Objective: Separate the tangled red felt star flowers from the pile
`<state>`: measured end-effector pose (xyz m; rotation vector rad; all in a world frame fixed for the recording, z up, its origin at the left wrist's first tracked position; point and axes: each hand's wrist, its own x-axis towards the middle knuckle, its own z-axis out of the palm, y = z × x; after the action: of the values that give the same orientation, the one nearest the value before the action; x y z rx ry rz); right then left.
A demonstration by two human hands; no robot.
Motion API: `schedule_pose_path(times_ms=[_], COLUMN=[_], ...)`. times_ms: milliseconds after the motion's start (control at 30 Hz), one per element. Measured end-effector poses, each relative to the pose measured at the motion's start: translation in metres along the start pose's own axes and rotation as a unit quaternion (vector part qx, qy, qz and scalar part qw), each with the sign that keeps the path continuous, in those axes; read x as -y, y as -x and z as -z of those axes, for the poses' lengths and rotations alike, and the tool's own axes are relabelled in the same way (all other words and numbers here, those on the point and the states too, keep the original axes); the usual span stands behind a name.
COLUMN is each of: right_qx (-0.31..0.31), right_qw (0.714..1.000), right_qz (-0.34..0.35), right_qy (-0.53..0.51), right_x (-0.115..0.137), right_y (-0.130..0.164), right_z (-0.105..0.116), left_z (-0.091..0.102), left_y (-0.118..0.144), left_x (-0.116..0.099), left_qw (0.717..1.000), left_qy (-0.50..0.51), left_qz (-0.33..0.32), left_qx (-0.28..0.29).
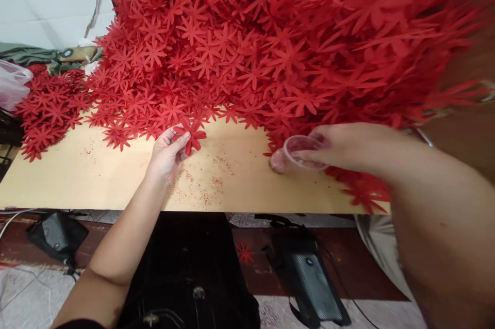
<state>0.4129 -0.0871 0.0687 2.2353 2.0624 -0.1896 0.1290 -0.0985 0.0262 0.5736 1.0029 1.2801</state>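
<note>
My left hand point(167, 153) pinches a red flower-shaped piece point(194, 134) with several petals between thumb and fingers, just above the table's bare strip. At the right, my right hand point(328, 147) is at a clear plastic cup point(286, 160). The cup leans, its round mouth toward the hand and its base to the left, with something pinkish in the bottom. My right fingers overlap the mouth and seem to be inside the rim. They are blurred, so whether they grip the cup or something in it does not show.
A huge heap of red flower pieces point(240, 61) covers the back of the wooden table point(131, 184). A smaller pile point(54, 107) lies at the left beside a plastic bag point(13, 84). Red crumbs point(209, 190) dot the tabletop. Black bags point(317, 277) lie below the front edge.
</note>
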Motion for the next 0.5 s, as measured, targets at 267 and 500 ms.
schedule_pose_path(times_ms=[267, 500], right_qx=[-0.015, 0.05], right_qw=[0.862, 0.717], right_qz=[0.179, 0.185], right_qy=[-0.474, -0.671], right_x=[0.105, 0.144], right_y=[0.03, 0.014], right_z=[-0.018, -0.063], left_z=[-0.012, -0.008], left_y=[0.003, 0.006], left_x=[0.011, 0.016], left_qw=[0.994, 0.991], left_qy=[-0.045, -0.09], left_qz=[-0.079, -0.09], left_qx=[0.061, 0.05])
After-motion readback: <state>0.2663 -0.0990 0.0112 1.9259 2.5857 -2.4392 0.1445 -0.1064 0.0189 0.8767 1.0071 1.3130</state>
